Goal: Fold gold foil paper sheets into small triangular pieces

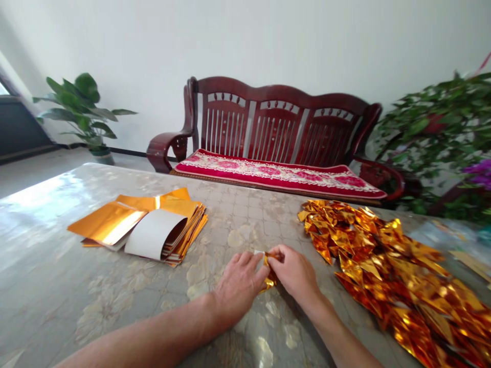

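A piece of gold foil paper (pixel 268 282) lies on the table between my hands, partly folded, with a bit of its white back showing at the far edge. My left hand (pixel 240 278) rests flat over its left side, fingers stretched forward, and hides much of it. The thumb and fingers of my right hand (pixel 293 268) pinch its upper right edge. Off to the left sits a stack of gold foil sheets (pixel 111 220), some curled to show white backs. To the right spreads a large heap of folded gold foil pieces (pixel 383 266).
The table (pixel 146 301) has a glossy floral cover. Behind it stands a dark red wooden bench (pixel 276 122) with a red patterned seat cover (pixel 268 171). A potted plant (pixel 86 107) is at left, leafy greenery (pixel 441 133) at right. Clear plastic (pixel 445 235) lies beyond the heap.
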### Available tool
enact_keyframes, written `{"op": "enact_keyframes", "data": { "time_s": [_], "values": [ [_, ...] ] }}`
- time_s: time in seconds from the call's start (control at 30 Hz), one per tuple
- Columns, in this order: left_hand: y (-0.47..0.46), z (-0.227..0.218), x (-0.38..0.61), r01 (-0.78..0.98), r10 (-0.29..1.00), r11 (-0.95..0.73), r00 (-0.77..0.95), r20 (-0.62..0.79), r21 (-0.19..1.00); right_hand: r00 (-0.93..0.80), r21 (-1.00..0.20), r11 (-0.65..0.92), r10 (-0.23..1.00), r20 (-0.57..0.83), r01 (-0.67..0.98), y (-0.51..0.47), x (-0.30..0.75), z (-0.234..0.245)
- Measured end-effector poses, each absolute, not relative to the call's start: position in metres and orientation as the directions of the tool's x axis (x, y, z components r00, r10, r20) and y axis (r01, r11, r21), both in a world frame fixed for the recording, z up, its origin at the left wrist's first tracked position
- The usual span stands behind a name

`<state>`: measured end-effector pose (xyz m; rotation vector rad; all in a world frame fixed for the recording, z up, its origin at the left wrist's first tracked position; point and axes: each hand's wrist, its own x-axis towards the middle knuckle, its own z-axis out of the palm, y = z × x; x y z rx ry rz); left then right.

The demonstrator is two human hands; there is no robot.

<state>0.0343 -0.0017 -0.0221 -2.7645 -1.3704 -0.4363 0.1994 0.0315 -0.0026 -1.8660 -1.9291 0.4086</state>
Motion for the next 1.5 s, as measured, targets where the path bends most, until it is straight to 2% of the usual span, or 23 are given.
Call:
{"op": "enact_keyframes", "data": {
  "time_s": [0.23,0.7,0.97,1.5],
  "values": [
    [0.000,-0.017,0.032,0.772,0.770,-0.627,0.592,0.239,0.106,-0.111,-0.410,0.221,0.955,0.275,0.885,0.023,0.197,-0.012],
    [0.001,-0.013,0.028,0.766,0.762,-0.637,0.606,0.230,0.092,-0.306,-0.230,0.422,0.859,0.410,0.877,0.013,0.200,-0.016],
    [0.003,-0.014,0.028,0.770,0.765,-0.632,0.601,0.232,0.087,-0.361,-0.143,0.454,0.833,0.419,0.880,0.011,0.200,-0.014],
    [0.005,-0.013,0.026,0.755,0.755,-0.645,0.602,0.260,0.123,-0.407,-0.068,0.468,0.824,0.395,0.881,0.010,0.199,-0.012]
  ]
}}
